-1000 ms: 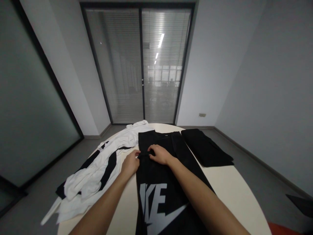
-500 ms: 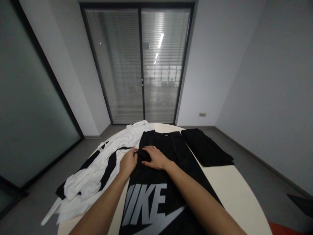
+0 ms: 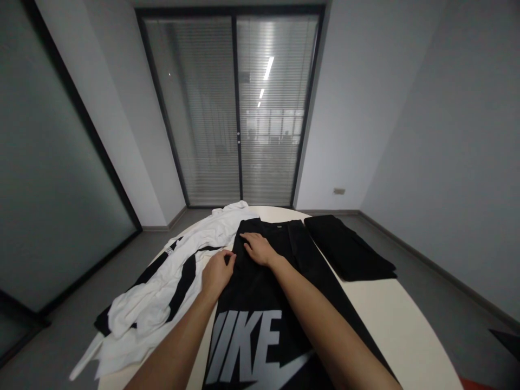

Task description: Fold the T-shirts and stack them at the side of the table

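Observation:
A black shirt (image 3: 260, 290) with large grey NIKE lettering lies spread out, its neckline with a small label at the far end. At its left edge is my left hand (image 3: 218, 271), thumb and forefinger closed together on the cloth. My right hand (image 3: 260, 249) rests palm down on the shirt's upper left part, fingers stretched out and holding nothing. Left of the shirt, a crumpled white garment with black panels (image 3: 152, 298) lies close beside my left forearm.
A folded black garment (image 3: 347, 249) sits at the right on the pale round-edged table (image 3: 398, 325). Beyond the table stand glass doors with blinds (image 3: 268, 162). Something red shows past the table's lower right edge.
The bunched fold of black cloth between my hands now lies flat. My right hand has slid slightly away from me and its fingers have straightened. The view has shifted a little.

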`<state>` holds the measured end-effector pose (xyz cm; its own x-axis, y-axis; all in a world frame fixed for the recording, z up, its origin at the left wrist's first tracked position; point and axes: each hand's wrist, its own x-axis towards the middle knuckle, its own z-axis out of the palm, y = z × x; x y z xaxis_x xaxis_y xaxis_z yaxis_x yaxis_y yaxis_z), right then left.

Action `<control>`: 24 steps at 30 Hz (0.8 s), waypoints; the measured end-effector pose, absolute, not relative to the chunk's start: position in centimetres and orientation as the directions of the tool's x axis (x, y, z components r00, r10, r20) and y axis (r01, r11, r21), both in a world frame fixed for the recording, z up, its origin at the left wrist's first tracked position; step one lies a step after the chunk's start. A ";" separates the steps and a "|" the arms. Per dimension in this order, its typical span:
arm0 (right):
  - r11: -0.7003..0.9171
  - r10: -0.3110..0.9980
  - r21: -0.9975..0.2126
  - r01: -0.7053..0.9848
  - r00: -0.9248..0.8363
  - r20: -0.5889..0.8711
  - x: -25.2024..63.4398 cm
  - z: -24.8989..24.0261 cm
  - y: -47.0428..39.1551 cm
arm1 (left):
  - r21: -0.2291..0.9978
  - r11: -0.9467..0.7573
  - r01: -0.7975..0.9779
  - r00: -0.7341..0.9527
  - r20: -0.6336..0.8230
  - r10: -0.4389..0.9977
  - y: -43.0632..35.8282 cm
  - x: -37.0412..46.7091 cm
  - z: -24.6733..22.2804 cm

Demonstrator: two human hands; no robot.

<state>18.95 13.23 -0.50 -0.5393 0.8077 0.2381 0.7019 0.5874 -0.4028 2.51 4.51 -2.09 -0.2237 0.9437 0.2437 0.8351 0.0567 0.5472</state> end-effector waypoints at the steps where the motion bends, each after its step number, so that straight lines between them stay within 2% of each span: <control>1: 0.599 0.799 -0.388 0.701 -0.551 0.239 18.7 -0.5 13.6 | 0.545 0.060 0.837 -0.227 0.244 0.943 4.5 2.5 -2.2; 8: 0.562 0.826 -0.326 0.760 -0.539 0.167 16.3 -0.5 15.7 | 0.528 0.074 0.846 -0.235 0.246 0.940 4.6 2.4 -2.4; 19: 0.401 0.907 -0.376 0.836 -0.420 0.033 14.7 -2.4 18.0 | 0.526 0.056 0.849 -0.221 0.256 0.941 4.8 2.7 -2.3; 24: 0.320 0.941 -0.445 0.836 -0.336 0.047 14.4 -2.0 18.6 | 0.541 0.031 0.841 -0.202 0.261 0.944 4.6 2.7 -2.4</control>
